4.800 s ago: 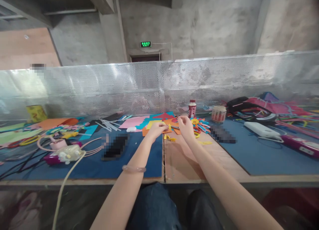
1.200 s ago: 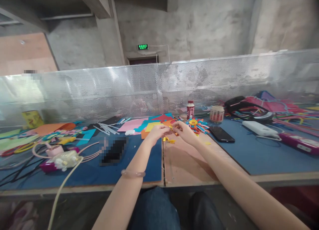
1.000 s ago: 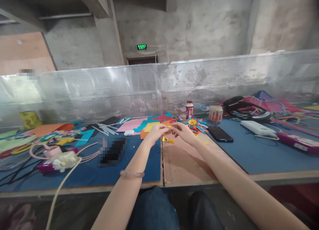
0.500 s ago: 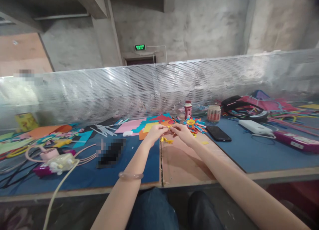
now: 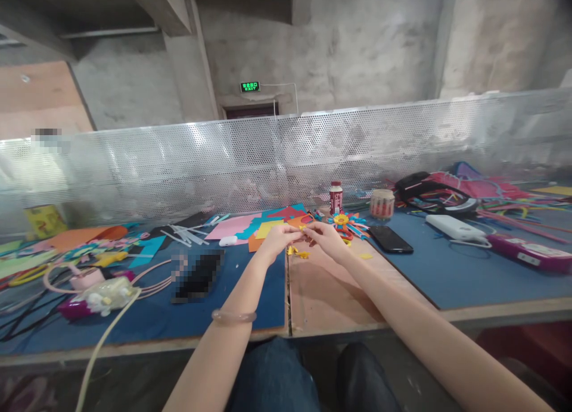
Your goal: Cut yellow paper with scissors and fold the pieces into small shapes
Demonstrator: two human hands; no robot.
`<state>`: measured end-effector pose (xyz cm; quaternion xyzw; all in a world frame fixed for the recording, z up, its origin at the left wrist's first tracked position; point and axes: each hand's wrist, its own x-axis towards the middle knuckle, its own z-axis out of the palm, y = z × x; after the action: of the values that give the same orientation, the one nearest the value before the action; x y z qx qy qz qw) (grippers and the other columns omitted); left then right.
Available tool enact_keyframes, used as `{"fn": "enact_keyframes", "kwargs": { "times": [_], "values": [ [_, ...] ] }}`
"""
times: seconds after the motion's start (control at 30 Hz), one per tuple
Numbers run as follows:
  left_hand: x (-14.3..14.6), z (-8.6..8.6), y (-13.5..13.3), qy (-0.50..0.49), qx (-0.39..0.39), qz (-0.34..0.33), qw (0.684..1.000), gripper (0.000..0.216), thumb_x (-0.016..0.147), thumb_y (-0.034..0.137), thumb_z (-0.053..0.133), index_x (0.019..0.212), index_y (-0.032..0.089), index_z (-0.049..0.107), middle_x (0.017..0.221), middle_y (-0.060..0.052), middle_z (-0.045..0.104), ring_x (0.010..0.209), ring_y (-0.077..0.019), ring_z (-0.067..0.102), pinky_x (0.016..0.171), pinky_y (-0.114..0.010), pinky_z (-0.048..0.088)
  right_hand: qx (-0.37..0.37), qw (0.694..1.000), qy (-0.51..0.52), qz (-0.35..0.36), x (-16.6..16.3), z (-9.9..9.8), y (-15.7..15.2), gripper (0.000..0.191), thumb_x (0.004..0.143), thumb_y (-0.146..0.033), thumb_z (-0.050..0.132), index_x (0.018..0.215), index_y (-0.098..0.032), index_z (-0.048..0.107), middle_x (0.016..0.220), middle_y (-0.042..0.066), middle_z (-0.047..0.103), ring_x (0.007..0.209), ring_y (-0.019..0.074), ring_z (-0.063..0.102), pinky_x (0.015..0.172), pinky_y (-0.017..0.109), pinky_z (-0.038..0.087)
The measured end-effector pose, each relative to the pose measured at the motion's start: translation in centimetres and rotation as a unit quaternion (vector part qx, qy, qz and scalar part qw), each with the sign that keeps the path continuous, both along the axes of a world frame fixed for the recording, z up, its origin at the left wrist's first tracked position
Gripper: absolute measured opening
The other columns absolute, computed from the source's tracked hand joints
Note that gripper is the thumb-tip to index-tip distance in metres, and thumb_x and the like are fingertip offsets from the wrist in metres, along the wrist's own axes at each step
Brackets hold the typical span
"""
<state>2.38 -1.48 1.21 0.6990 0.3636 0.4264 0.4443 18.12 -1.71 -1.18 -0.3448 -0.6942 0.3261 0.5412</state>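
Observation:
My left hand (image 5: 277, 242) and my right hand (image 5: 328, 238) meet above the table, fingertips pinched on a small yellow paper piece (image 5: 302, 228) between them. Its exact shape is too small to make out. Below the fingers, yellow paper scraps (image 5: 297, 253) lie on the bare wooden board (image 5: 330, 299). Just beyond my right hand rests a blue, red and white paper flower (image 5: 341, 219) with a yellow-orange middle. Sheets of coloured paper, a yellow one (image 5: 269, 228) among them, lie behind my left hand.
At the right are a black phone (image 5: 391, 240), a white power bank (image 5: 456, 227) and a purple power strip (image 5: 529, 252). A small bottle (image 5: 336, 197) and a jar (image 5: 382, 204) stand behind. Leftward lie a dark blurred device (image 5: 199, 275), cables and plugs (image 5: 107, 294). A perforated metal screen (image 5: 223, 162) closes the back.
Both hands stay together at the yellow paper piece, with only slight finger movement. The whole view has shifted a little.

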Motion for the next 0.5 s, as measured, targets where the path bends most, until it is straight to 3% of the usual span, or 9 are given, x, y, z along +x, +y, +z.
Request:
{"fn": "enact_keyframes", "kwargs": {
  "times": [0.5],
  "values": [
    [-0.24,0.07,-0.09,-0.009,-0.061,0.02,0.998,0.029,0.064,0.032,0.064,0.086,0.013,0.066,0.092,-0.012,0.067,0.088,-0.0217,0.061,0.077,-0.032,0.043,-0.016,0.999,0.016,0.03,0.23,0.48,-0.55,0.031,0.075,-0.041,0.051,0.083,-0.014,0.064,0.081,0.005,0.064,0.068,0.0125,0.058,0.06,0.023,0.047]
  ]
}}
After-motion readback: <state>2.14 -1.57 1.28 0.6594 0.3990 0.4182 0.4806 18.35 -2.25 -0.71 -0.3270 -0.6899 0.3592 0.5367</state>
